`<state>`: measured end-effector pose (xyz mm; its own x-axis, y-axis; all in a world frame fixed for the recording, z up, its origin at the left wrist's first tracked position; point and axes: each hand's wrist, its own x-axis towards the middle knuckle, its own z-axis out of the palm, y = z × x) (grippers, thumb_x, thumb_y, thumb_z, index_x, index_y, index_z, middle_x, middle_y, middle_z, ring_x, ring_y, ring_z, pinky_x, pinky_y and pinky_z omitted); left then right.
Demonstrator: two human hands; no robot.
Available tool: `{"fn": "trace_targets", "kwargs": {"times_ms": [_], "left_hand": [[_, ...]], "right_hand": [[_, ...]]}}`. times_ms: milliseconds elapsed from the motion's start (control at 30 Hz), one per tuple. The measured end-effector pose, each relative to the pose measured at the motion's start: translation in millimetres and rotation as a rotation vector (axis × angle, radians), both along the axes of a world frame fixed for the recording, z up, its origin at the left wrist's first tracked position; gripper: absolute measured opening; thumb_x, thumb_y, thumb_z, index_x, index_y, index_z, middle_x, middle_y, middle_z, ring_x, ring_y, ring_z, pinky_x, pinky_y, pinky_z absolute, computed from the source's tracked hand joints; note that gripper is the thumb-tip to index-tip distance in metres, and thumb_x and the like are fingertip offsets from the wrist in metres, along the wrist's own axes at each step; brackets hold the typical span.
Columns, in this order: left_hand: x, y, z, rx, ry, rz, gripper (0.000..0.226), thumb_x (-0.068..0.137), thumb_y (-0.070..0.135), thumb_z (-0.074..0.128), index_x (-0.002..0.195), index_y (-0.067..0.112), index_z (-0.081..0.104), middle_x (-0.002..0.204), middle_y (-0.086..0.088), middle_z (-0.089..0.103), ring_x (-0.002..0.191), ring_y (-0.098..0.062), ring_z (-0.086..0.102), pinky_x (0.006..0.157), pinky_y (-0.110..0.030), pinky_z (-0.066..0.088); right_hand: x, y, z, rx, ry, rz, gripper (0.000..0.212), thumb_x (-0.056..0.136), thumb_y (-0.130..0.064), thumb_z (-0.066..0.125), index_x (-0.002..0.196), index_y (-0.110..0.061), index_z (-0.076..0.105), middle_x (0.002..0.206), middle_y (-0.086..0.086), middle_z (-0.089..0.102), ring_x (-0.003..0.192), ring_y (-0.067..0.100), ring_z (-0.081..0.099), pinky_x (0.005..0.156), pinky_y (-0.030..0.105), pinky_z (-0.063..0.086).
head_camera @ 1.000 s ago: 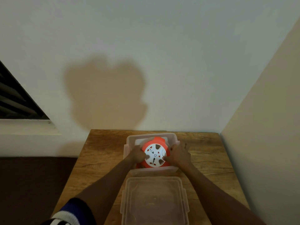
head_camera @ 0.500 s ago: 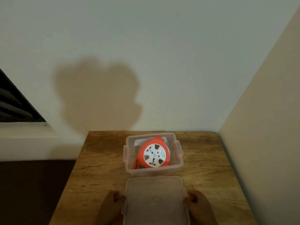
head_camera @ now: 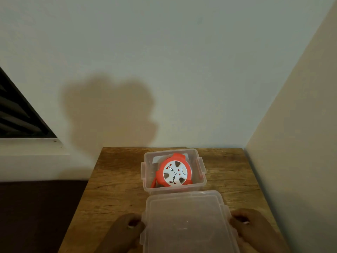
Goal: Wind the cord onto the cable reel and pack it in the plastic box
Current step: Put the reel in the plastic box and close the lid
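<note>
An orange cable reel with a white socket face lies tilted inside the clear plastic box at the middle of the wooden table. A bit of orange cord shows at the reel's lower left. The clear lid is in front of the box, near me. My left hand grips the lid's left edge with curled fingers. My right hand grips its right edge the same way.
The table stands in a corner, with a pale wall behind it and another wall along its right side. A dark window sits at the left. Dark floor lies left of the table.
Both hands let go of the reel in the box, drew back towards me and took the lid by its two side edges. The lid now sits slightly raised and shifted right.
</note>
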<state>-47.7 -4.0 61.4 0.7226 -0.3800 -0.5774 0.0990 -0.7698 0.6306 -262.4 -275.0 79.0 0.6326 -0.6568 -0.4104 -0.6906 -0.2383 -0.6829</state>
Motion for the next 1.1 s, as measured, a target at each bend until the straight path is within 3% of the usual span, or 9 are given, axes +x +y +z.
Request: {"fn": "trace_targets", "kwargs": {"times_ms": [100,267,400,533,700,800,833,967,1100], "left_hand": [[10,-4,26,-0.090,-0.063,-0.015,0.007,0.100,0.026,0.064,0.097,0.031,0.068,0.103,0.008,0.069,0.089,-0.012,0.070,0.058,-0.020,0.056],[43,-26,59,-0.329,-0.098,0.075,0.017,0.105,0.030,0.055,0.108,0.030,0.071,0.107,0.007,0.073,0.099,-0.015,0.069,0.074,-0.031,0.055],[74,-48,76,-0.498,-0.140,0.153,0.024,0.107,0.029,0.052,0.101,0.026,0.076,0.098,0.007,0.074,0.093,-0.017,0.068,0.069,-0.031,0.052],[94,-63,85,-0.633,-0.080,0.267,0.030,0.106,0.043,0.049,0.090,0.036,0.072,0.087,0.018,0.073,0.087,-0.009,0.068,0.076,-0.034,0.056],[114,-70,76,-0.875,0.109,0.528,0.030,0.109,0.034,0.047,0.100,0.011,0.065,0.099,-0.003,0.069,0.095,-0.016,0.065,0.094,-0.033,0.051],[117,-70,62,-0.641,-0.077,0.413,0.013,0.101,0.005,0.057,0.093,0.011,0.065,0.087,0.000,0.064,0.078,-0.012,0.063,0.065,-0.017,0.054],[115,-71,54,-0.591,-0.102,0.413,0.013,0.097,-0.001,0.059,0.095,0.009,0.066,0.088,-0.002,0.065,0.076,-0.013,0.062,0.059,-0.019,0.053],[111,-77,26,-0.546,-0.061,0.450,0.022,0.081,-0.016,0.064,0.092,0.004,0.062,0.095,-0.014,0.061,0.086,-0.029,0.057,0.067,-0.036,0.052],[110,-79,9,-0.494,-0.059,0.431,0.028,0.078,-0.012,0.070,0.093,0.011,0.062,0.103,-0.014,0.064,0.093,-0.031,0.059,0.071,-0.040,0.054]], "right_hand": [[13,-8,27,-0.014,-0.081,0.001,0.015,0.087,-0.024,0.067,0.076,-0.029,0.076,0.068,-0.015,0.072,0.059,0.000,0.065,0.050,0.014,0.046],[65,-20,54,0.014,-0.293,0.007,0.022,0.092,-0.029,0.060,0.076,-0.023,0.075,0.064,-0.004,0.069,0.057,0.013,0.063,0.059,0.028,0.058],[114,-30,55,-0.013,-0.454,-0.070,0.032,0.091,-0.029,0.062,0.060,-0.026,0.069,0.049,-0.014,0.052,0.051,0.002,0.054,0.062,0.032,0.061],[150,-38,49,0.023,-0.538,-0.143,0.027,0.094,-0.043,0.055,0.073,-0.033,0.069,0.063,-0.019,0.062,0.067,0.007,0.065,0.054,0.017,0.053],[168,-55,40,0.236,-0.577,-0.375,0.027,0.094,-0.044,0.055,0.087,-0.021,0.067,0.086,-0.001,0.072,0.079,0.018,0.071,0.073,0.033,0.060],[166,-58,28,0.210,-0.556,-0.345,0.005,0.085,-0.015,0.071,0.090,-0.014,0.070,0.094,0.007,0.073,0.084,0.023,0.070,0.068,0.035,0.061],[166,-58,23,0.189,-0.538,-0.334,0.014,0.082,-0.007,0.073,0.093,-0.014,0.070,0.096,0.007,0.071,0.086,0.024,0.069,0.068,0.035,0.061],[174,-52,2,0.160,-0.481,-0.336,0.025,0.079,0.000,0.074,0.099,-0.015,0.068,0.098,0.004,0.069,0.088,0.023,0.067,0.075,0.041,0.060],[175,-40,-16,0.021,-0.428,-0.293,0.022,0.079,-0.002,0.071,0.091,-0.020,0.070,0.089,-0.002,0.071,0.078,0.013,0.068,0.056,0.023,0.056]]}}
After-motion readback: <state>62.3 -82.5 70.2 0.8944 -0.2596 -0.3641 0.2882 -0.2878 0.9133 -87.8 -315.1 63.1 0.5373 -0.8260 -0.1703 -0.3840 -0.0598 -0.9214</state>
